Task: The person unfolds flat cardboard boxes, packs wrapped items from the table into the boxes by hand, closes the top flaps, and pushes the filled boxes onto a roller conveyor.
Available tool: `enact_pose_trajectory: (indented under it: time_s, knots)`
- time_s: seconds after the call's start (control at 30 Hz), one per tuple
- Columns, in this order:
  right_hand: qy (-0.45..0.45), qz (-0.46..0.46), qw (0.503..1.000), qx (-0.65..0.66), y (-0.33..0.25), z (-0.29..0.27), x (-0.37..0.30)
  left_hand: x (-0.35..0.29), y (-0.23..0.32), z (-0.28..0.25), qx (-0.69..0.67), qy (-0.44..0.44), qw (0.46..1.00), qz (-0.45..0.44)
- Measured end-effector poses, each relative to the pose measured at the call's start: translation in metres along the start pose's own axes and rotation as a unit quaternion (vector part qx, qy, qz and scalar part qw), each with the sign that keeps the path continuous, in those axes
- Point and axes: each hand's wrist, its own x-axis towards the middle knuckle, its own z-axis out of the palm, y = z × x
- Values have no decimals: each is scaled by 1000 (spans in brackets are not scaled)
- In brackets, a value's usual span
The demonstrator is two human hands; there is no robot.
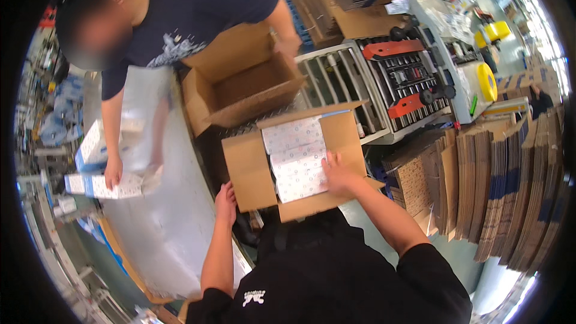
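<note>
An open cardboard box (249,174) sits in front of me with its flaps spread. White dotted packs (300,177) fill it in a row. At the left flap's outer edge, my left hand (225,205) is closed on the box, its fingers partly hidden. My right hand (341,177) rests against the packs' right side by the right flap, fingers apart and gripping nothing I can see.
Across from me, a co-worker's hand (114,173) touches white packs (99,185) on the metal table (153,228). Their other arm reaches to a second open carton (255,99). A tool drawer (408,75) stands right, beyond stacked flat cartons (492,186).
</note>
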Motion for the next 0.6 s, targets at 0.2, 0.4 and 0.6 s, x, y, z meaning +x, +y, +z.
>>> enact_pose_trajectory:
  time_s: [0.2,0.4,0.6]
  knots:
    - [-356,-135,911,160,24,-15,-22,-2,26,130,584,-234,693,351]
    - [203,-28,978,29,62,-28,26,31,104,270,608,-103,471,631]
    - [60,222,878,419,72,16,41,44,66,204,724,-175,455,487]
